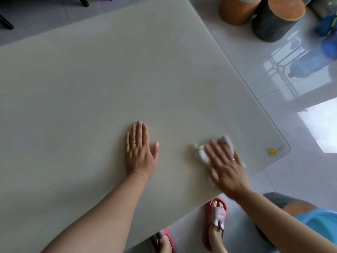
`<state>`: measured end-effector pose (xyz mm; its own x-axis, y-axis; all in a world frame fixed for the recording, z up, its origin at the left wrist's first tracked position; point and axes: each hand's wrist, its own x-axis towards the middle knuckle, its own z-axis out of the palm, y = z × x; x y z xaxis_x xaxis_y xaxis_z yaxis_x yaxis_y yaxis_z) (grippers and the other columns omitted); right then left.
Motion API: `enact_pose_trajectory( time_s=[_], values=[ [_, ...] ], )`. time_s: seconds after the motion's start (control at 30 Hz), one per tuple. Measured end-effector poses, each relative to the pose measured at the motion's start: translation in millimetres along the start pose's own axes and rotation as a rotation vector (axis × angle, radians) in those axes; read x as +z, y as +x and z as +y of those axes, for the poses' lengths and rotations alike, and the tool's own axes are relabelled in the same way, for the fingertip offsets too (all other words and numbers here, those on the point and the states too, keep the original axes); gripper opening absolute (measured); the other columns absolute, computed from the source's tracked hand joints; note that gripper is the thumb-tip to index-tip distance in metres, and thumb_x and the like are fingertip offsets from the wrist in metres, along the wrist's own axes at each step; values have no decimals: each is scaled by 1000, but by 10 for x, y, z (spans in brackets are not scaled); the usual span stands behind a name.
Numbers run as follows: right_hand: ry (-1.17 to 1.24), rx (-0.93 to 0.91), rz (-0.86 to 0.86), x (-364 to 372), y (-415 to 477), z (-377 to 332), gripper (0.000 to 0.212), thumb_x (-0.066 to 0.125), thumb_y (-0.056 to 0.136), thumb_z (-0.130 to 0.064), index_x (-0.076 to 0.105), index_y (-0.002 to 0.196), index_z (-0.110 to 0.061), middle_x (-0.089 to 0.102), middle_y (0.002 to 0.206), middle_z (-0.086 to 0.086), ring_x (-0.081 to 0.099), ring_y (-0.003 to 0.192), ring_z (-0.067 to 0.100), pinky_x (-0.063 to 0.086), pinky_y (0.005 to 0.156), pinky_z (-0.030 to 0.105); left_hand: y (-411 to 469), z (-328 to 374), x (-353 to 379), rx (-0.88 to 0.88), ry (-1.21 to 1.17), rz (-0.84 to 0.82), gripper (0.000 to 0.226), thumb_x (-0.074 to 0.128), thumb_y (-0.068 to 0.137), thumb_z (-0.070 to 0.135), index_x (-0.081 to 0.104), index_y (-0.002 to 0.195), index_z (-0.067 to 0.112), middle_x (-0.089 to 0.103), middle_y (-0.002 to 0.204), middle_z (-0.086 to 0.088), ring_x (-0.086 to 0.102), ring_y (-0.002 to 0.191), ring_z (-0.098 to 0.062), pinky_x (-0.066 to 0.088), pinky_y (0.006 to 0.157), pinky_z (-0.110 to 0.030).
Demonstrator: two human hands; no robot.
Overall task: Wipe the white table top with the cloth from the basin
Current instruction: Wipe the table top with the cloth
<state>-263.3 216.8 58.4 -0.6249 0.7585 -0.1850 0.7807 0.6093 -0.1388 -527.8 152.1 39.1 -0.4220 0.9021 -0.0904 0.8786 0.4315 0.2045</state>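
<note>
Right grip (226, 168) is flat out, fingers straight and spread, pressing down on the white cloth (202, 156) rather than clutching it. The hand's blurry, so I'd guess it's mid-swipe. The cloth sits bunched under the palm, a short way in from the yellow sticker (272, 152) at the corner of the bench (109, 79). Left grip (139, 154) is flat too and holds nothing, palm down on the bench, farther from the sticker than the cloth is.

So we're in the wiping step, working the sticker corner. Next move imo: run the strokes away from the sticker across the big bare stretch, with even pressure, and lift the left grip out of the path. What looks like the blue basin (321, 221) is off the bench, on the person's side of the sticker.
</note>
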Motion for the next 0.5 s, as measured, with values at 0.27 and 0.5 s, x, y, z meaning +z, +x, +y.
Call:
enact_pose_trajectory(
  time_s=[0.27,0.5],
  values=[
    [102,88,-9,188,-420,-746,71,41,81,-40,21,149,-27,14,157,-1,13,145,24,7,115,50,-146,267,-4,-79,-69,47,71,28,90,44,27,146,0,25,154,-18,23,143,-33,15,116,-46],
    [11,-30,-18,-41,-294,526,62,36,87,-44,25,146,-27,28,154,0,10,145,17,12,116,43,-374,1015,102,29,-104,9,69,31,92,45,29,145,2,28,153,-16,25,142,-31,13,116,-41]
  ],
)
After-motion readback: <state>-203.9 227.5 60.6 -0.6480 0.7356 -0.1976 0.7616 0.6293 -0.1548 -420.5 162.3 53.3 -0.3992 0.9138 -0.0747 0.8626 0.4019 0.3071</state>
